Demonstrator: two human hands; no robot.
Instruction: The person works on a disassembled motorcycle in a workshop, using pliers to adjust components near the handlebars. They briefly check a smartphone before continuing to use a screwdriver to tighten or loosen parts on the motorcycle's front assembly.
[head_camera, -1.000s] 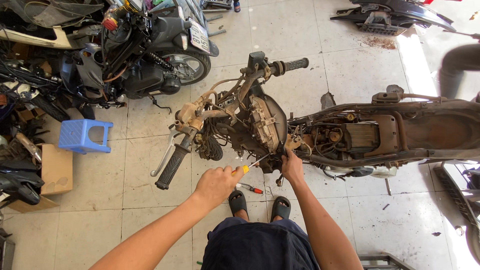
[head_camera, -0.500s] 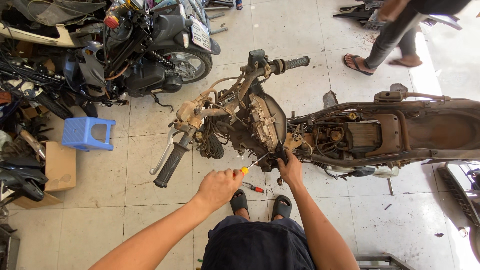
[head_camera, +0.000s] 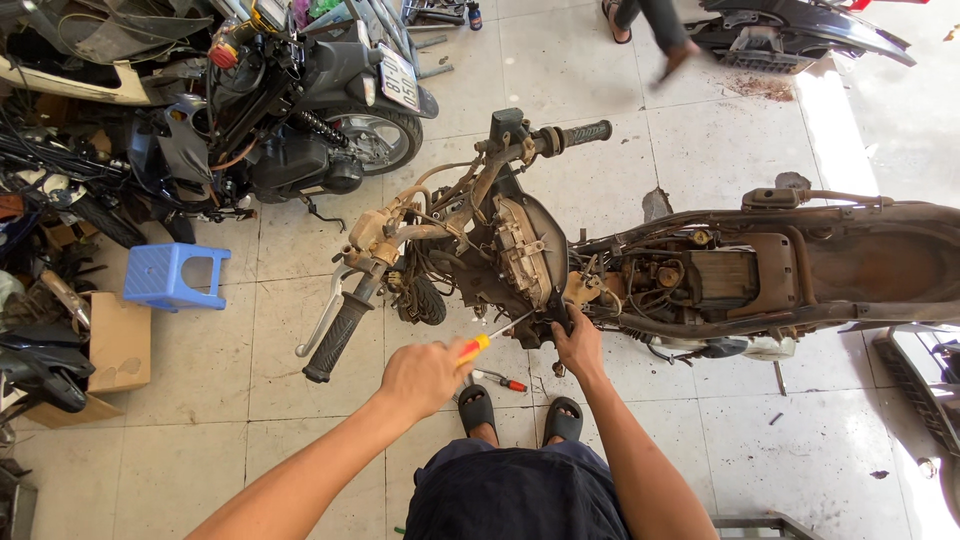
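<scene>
A stripped, rusty scooter frame with bare handlebars stands in front of me. My left hand grips a screwdriver with a yellow and red handle, its shaft pointing up right toward the frame's lower front. My right hand clasps a dark part at the frame's lower edge, just right of the screwdriver tip. A second small screwdriver with a red handle lies on the tiles by my sandalled feet.
A black motorcycle and piled body parts fill the upper left. A blue plastic stool and a cardboard box sit at the left. Another person's legs move at the top. More dark parts lie top right and right edge.
The other person has walked leftward across the top of the view. My hands stay at the frame's lower front, hardly shifted.
</scene>
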